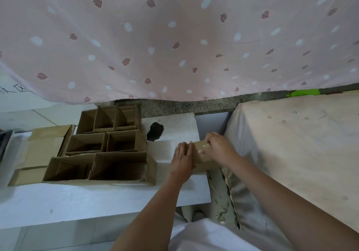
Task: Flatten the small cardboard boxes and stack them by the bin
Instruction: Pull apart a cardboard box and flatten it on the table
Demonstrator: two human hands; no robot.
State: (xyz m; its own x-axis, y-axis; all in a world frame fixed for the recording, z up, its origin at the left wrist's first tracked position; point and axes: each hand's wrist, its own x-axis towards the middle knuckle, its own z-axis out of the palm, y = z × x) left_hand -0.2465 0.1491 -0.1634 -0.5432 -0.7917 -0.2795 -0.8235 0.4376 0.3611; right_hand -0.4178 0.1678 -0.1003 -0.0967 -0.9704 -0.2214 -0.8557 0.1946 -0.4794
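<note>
On a white wooden board (108, 198), the left hand (182, 159) presses flat-fingered and the right hand (217, 146) pinches a small brown cardboard box (202, 157).

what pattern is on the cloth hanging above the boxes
The hanging cloth is pale pink with dark red leaf prints and white spots, seen in the head view.

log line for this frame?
left hand pressing flat on small box | right hand picking at tape | open boxes unflattened

Open boxes (108, 146) stand left on the table (97, 198) (another box (204, 157) right, under both hands)
</note>
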